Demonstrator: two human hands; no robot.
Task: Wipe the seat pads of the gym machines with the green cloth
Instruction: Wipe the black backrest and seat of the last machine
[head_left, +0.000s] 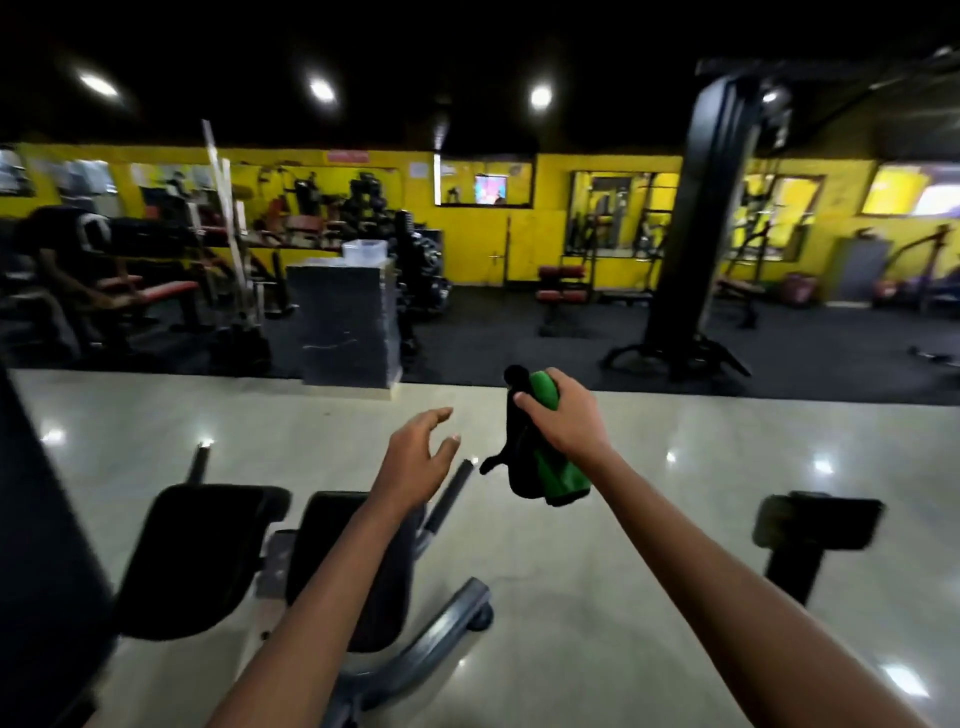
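Note:
My right hand (563, 415) grips the green cloth (558, 475) together with a black object, held up in the air over the pale floor. The cloth hangs down below my fist. My left hand (418, 457) hovers with fingers spread and relaxed, holding nothing, just left of the cloth. Below my left forearm sit two black seat pads of a machine, the left pad (202, 556) and the right pad (358, 566), which my arm partly hides. A further black pad (818, 522) stands on a post at the right.
A grey curved machine frame (441, 629) lies on the glossy floor beneath the pads. A dark block (345, 325) stands at the floor's far edge. A black column (691, 234) rises at the right. A person (62, 270) sits at a bench far left.

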